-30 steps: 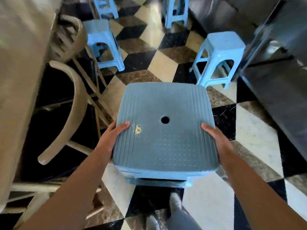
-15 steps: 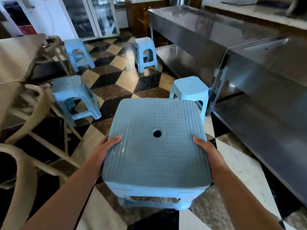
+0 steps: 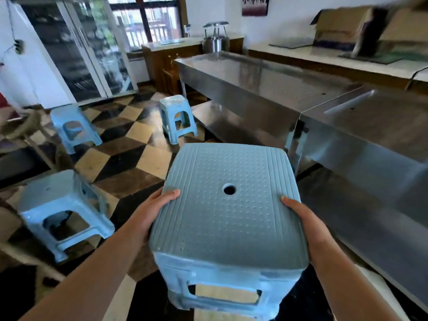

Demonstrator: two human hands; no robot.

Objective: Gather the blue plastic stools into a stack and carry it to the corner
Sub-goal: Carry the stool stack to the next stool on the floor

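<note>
Raised since a moment ago: stool stack [image 3: 228, 218], now chest-high between my hands. Left grip [image 3: 152, 212] and right grip [image 3: 305, 224] clench its seat edges. Three loose stools on floor: near-left [image 3: 58, 205], far-left [image 3: 71, 126], centre [image 3: 177, 117].

No lettering, number or brand can be read anywhere. The brown cardboard box [image 3: 342, 22] on the far white counter carries a dark band along its lower edge, too blurred to tell whether it holds print. The dark framed picture [image 3: 255, 5] on the back wall shows only pale smudges, not legible as words.
</note>
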